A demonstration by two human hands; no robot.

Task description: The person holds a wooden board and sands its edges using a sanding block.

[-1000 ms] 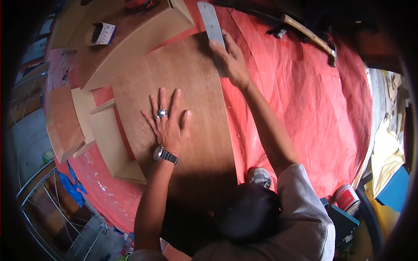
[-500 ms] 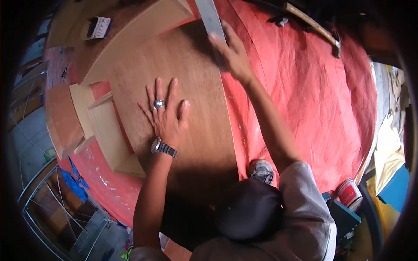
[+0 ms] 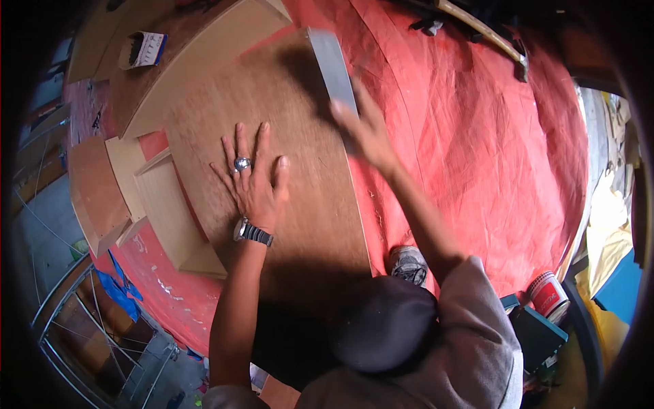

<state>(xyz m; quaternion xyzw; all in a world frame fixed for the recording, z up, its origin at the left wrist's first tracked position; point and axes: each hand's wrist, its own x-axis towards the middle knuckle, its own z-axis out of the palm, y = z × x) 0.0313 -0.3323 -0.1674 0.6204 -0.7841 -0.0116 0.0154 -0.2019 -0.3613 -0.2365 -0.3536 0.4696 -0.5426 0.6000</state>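
My left hand (image 3: 255,184) lies flat with fingers spread on a brown plywood panel (image 3: 310,218); a ring and a wristwatch show on it. On the panel's right edge is a long, flat grey bar (image 3: 331,63), its exact kind unclear. My right hand (image 3: 368,133), slightly blurred, grips the bar's near part, with the thumb on the panel side and the fingers on the outer side. Part of the bar's lower end is hidden by the hand.
Red sheeting (image 3: 470,150) covers the floor. A pale wooden frame (image 3: 167,201) adjoins the panel's left side. A small open box (image 3: 146,50) sits at upper left, a hammer (image 3: 487,33) at upper right. A red-and-white can (image 3: 547,294) stands at lower right.
My right hand and the grey bar have slid toward me along the panel's right edge. My left hand stays flat on the panel.
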